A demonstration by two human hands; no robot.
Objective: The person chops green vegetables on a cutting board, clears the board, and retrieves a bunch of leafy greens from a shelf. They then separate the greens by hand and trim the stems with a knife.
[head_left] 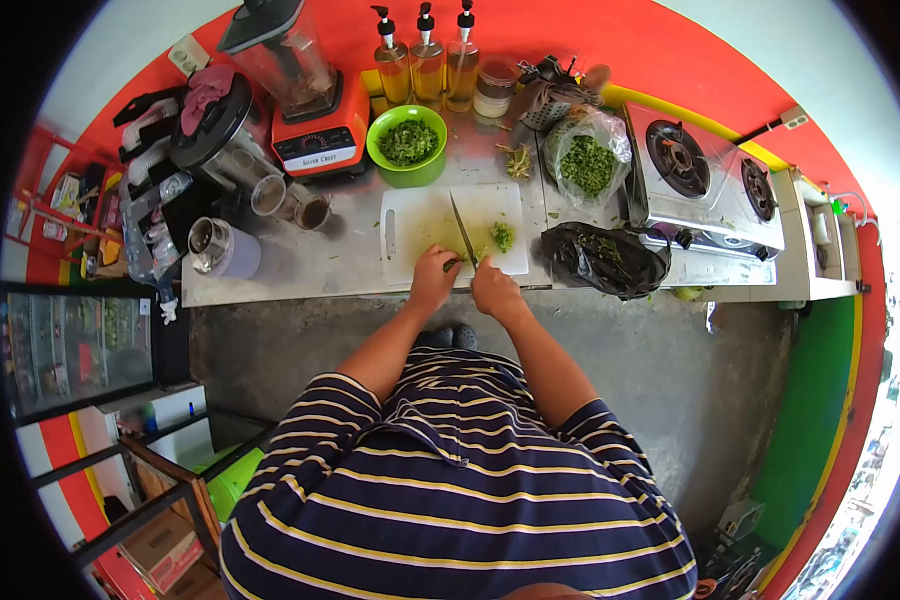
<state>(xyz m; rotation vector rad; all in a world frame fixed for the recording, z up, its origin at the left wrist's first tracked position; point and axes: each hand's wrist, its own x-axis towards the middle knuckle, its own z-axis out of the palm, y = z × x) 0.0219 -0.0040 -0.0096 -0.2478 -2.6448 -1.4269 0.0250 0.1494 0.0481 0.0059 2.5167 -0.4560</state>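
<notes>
A white cutting board [425, 215] lies at the counter's front edge. My right hand [495, 287] is closed round the handle of a kitchen knife [461, 222], its blade pointing away from me across the board. At the board's near edge, my left hand [433, 280] is closed with its fingertips on a small dark green vegetable piece [452, 264], just left of the knife; its exact kind is too small to make out. A little heap of chopped greens [503, 236] sits on the board, right of the blade.
Behind the board stands a green bowl [410, 172] of chopped greens, beside an orange blender [315, 140]. To the right are a clear bag of chopped greens [587, 165], a black plastic bag [610, 265] and a gas stove [700, 175]. Cups [312, 212] stand left.
</notes>
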